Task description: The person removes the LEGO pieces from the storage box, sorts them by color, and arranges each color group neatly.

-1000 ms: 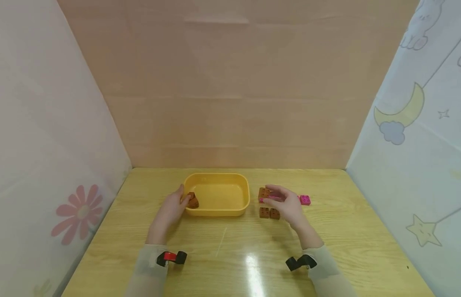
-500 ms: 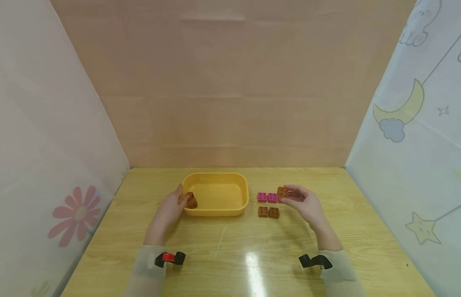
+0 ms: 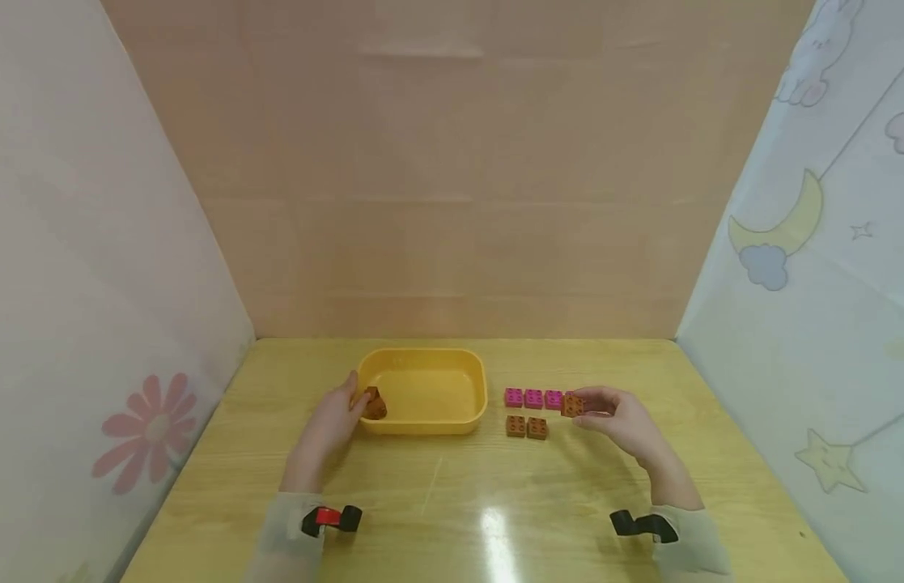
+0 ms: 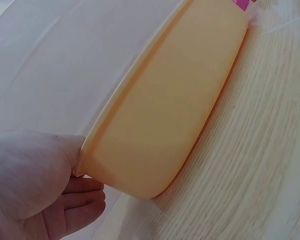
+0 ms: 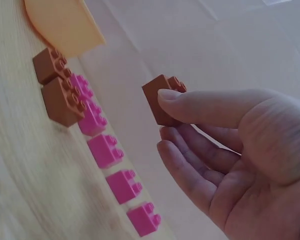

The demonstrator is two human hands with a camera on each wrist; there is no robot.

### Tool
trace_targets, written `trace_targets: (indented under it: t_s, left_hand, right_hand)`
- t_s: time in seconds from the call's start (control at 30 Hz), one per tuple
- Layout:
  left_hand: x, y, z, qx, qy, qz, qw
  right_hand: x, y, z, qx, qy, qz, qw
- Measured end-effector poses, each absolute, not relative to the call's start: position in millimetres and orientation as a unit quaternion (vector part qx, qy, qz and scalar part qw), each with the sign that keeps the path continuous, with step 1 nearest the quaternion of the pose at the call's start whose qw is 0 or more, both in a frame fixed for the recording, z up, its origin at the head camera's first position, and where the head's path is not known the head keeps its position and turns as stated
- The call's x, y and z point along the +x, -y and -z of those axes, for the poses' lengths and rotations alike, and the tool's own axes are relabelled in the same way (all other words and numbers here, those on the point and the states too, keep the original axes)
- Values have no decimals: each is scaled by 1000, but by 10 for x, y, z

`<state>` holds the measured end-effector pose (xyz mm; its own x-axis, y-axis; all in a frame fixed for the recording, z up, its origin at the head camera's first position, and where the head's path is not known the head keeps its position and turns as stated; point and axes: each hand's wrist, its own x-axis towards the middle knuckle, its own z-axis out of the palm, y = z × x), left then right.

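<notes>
My right hand (image 3: pixel 626 423) pinches a brown toy building brick (image 3: pixel 572 406) between thumb and fingers, in front of the right end of a row of pink bricks (image 3: pixel 534 397). In the right wrist view, the held brick (image 5: pixel 159 102) is apart from the rows, studs showing. Two brown bricks (image 3: pixel 527 427) sit side by side on the table, nearer than the pink row. My left hand (image 3: pixel 328 423) grips the left rim of a yellow tray (image 3: pixel 428 427), thumb over the rim and fingers outside. Inside the tray's left end lie brown bricks (image 3: pixel 376 407), partly hidden by the thumb.
The wooden table (image 3: pixel 437 518) is bounded by a tan back panel (image 3: pixel 452 243) and white side panels with printed drawings. Right of the tray, a narrow strip of table separates it from the brick rows.
My right hand has carried the brown brick rightward along the pink row, then nearer the table's front. More pink bricks show on the left. The left hand stays on the tray.
</notes>
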<state>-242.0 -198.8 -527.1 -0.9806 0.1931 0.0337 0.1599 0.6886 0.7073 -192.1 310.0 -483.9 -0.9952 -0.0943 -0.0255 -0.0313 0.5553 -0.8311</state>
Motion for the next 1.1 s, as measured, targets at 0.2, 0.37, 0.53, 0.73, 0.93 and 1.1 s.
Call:
trace_targets:
  t_s: [0.2, 0.37, 0.53, 0.73, 0.93, 1.1]
  left_hand:
    - [-2399, 2002, 5271, 100, -918, -382, 28]
    - [-2467, 2008, 5244, 104, -919, -379, 10]
    - [-2494, 2007, 5230, 104, -921, -374, 13]
    - [-2480, 1997, 5238, 105, -920, -377, 10]
    - [-2468, 1994, 5255, 103, -924, -368, 10]
    - [-2451, 1993, 5263, 101, -924, -368, 18]
  right_hand:
    - [-1902, -3154, 5024, -35, -883, 463, 74]
    - [-2001, -3122, 5159, -41, -885, 457, 82]
    - [-2060, -3085, 5239, -32, -891, 445, 80]
    - [-2086, -3066, 5269, -29, -900, 429, 72]
    - [-2065, -3058, 5274, -30, -905, 417, 78]
    - [-2036, -3058, 5293, -28, -906, 413, 84]
